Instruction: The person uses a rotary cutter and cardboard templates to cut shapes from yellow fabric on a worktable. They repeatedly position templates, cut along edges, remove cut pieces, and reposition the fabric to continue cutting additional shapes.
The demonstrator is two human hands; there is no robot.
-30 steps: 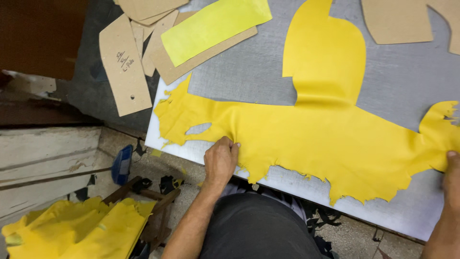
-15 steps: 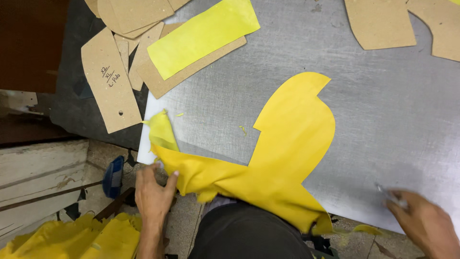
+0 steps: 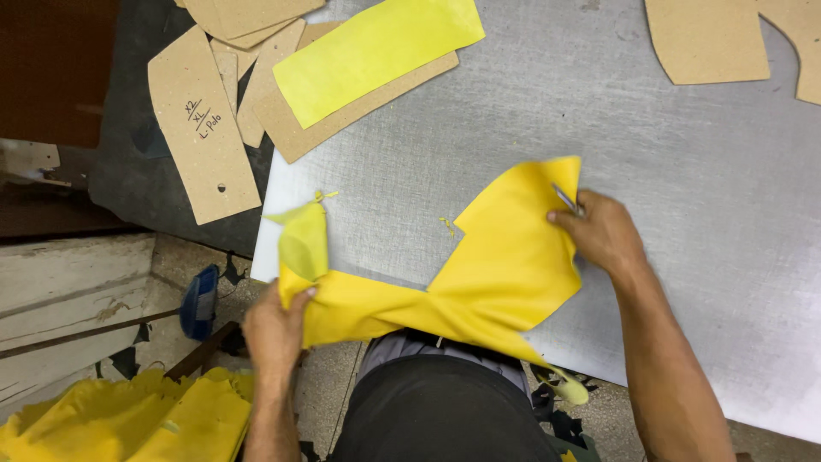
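Note:
A large piece of yellow leather (image 3: 505,265) lies bunched and folded at the near edge of a grey metal table (image 3: 684,171). My left hand (image 3: 275,329) grips its left end just off the table's front edge, where a flap stands up. My right hand (image 3: 601,233) holds the leather's right edge on the table, with a thin metal tool (image 3: 564,198) pinched between its fingers.
Several brown cardboard patterns (image 3: 201,128) lie at the far left, one under a pale yellow strip (image 3: 376,51). More cardboard patterns (image 3: 727,38) sit at the far right. A heap of yellow leather scraps (image 3: 128,423) lies on the floor at the lower left.
My right hand has come up from the table's lower right onto the leather's right edge. The leather has been folded and gathered further, and my left hand has shifted right along the front edge.

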